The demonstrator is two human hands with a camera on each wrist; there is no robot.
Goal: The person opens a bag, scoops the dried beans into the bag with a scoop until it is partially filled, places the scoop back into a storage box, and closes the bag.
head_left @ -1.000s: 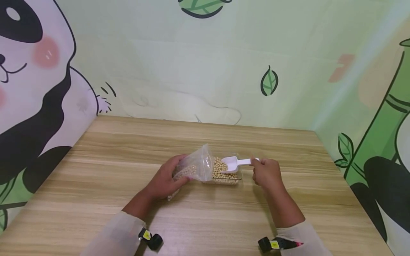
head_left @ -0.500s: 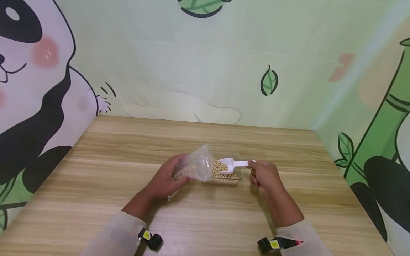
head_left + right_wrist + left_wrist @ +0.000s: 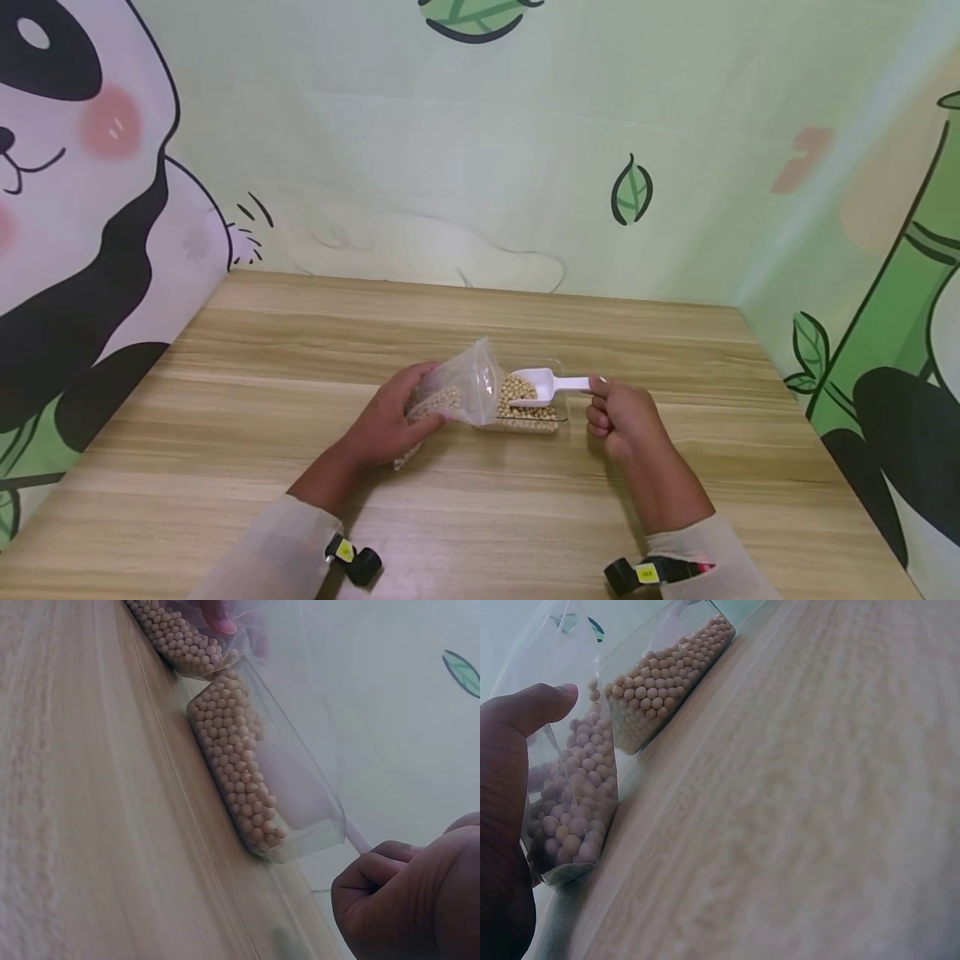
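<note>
My left hand (image 3: 386, 421) holds a clear plastic zip bag (image 3: 468, 392) partly filled with round beige soybeans (image 3: 581, 802). The thumb lies across the near side of the bag, and its open mouth faces right, over the left end of a clear plastic box (image 3: 319, 844). More soybeans (image 3: 510, 410) fill the lower part of this box. My right hand (image 3: 628, 414) grips the end of a white scoop's handle, fingers curled. The white scoop (image 3: 536, 387) sits inside the box, its bowl among the beans and pointing left toward the bag.
The box stands on a wood-grain table (image 3: 480, 517), whose back edge meets a pale green wall sheet (image 3: 450, 167) printed with leaves, a panda and bamboo. A small black device (image 3: 356, 562) is strapped at each wrist.
The scoop shifted slightly left in the box and its bowl now lies a little farther left among the beans. The right hand moved slightly left and back. The left hand and bag stay put.
</note>
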